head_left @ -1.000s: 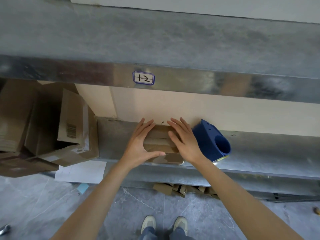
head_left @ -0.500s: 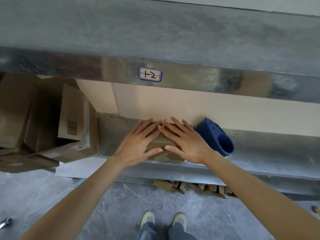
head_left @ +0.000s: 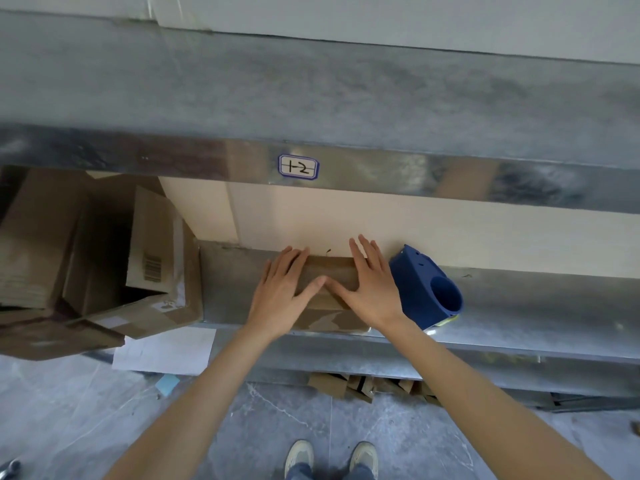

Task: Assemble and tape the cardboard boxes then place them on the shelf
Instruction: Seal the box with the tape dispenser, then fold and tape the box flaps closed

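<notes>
A small brown cardboard box (head_left: 330,271) lies on the metal shelf (head_left: 519,306), near its front edge and against the beige back panel. My left hand (head_left: 278,296) presses flat on the box's left part, fingers straight. Flat on the right part lies my right hand (head_left: 372,287), fingers spread. The two thumbs meet at the middle of the box top. A blue tape dispenser (head_left: 426,289) stands on the shelf just right of my right hand.
A big open cardboard carton (head_left: 104,265) with flattened boxes fills the shelf's left end. The upper shelf beam carries a label reading 1-2 (head_left: 298,167). White paper (head_left: 166,351) and cardboard scraps (head_left: 356,384) lie on the floor below, near my shoes (head_left: 330,455).
Both hands slid apart from the box's centre toward its ends. Their fingertips no longer overlap; only the thumbs touch. The box stays in place.
</notes>
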### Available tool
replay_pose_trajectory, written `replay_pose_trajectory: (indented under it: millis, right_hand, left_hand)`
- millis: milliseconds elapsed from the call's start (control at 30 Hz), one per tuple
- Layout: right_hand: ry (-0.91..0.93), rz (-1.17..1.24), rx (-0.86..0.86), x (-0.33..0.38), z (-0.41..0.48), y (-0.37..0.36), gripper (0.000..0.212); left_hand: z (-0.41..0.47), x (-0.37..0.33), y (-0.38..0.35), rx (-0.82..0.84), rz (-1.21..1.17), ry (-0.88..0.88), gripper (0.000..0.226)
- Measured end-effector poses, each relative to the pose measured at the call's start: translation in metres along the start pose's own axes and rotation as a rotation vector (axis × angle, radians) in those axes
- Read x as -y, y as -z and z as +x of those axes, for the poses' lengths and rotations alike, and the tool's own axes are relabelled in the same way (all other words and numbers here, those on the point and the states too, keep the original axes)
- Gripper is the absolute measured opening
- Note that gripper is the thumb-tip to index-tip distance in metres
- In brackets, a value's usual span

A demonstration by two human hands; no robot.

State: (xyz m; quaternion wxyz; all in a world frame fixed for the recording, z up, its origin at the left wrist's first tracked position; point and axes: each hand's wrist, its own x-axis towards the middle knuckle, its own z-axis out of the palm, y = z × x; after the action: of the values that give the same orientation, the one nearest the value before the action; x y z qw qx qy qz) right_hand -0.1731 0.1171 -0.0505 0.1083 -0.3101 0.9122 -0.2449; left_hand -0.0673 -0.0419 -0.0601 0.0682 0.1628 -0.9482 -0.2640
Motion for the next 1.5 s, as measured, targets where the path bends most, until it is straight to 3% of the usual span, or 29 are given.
replay_pose_trajectory:
  millis: [100, 200, 367, 533, 700, 833, 933, 1200, 1367, 1500]
  right_hand:
    - [-0.012, 0.124, -0.021, -0.001, 0.001, -0.002, 0.087]
    - [0.025, 0.282, -0.051, -0.007, -0.002, -0.003, 0.069]
    - [-0.128, 0.816, -0.067, -0.015, -0.010, -0.004, 0.054]
    - [-0.252, 1.066, -0.072, -0.016, -0.006, -0.007, 0.042]
    - [-0.282, 0.988, -0.124, -0.014, -0.004, -0.006, 0.018]
    - [-0.343, 0.981, -0.195, -0.009, -0.003, -0.006, 0.017]
    - [-0.369, 0.959, -0.207, -0.008, -0.003, -0.005, 0.015]
    - [-0.329, 0.689, -0.158, -0.028, -0.011, 0.012, 0.015]
    - [-0.225, 0.540, -0.147, -0.033, -0.018, 0.017, 0.018]
    - [-0.065, 0.336, -0.041, -0.035, -0.022, 0.024, 0.025]
  left_hand:
    - [0.001, -0.003, -0.007, -0.120, -0.113, 0.049, 0.052]
    - [0.000, 0.005, -0.010, -0.109, -0.242, 0.002, 0.048]
    - [-0.002, 0.004, -0.013, -0.156, -0.589, 0.039, 0.054]
    - [-0.003, -0.001, -0.011, -0.128, -0.763, 0.112, 0.066]
    - [-0.009, 0.001, -0.006, -0.123, -0.593, 0.207, 0.084]
    - [-0.022, -0.002, -0.013, -0.162, -0.556, 0.279, 0.094]
    - [-0.016, 0.005, -0.005, -0.183, -0.606, 0.217, 0.087]
    - [0.023, 0.023, 0.017, 0.031, -0.619, 0.158, 0.070]
    - [0.032, 0.020, 0.016, -0.010, -0.503, 0.082, 0.063]
    - [0.029, 0.016, 0.015, -0.086, -0.308, 0.035, 0.058]
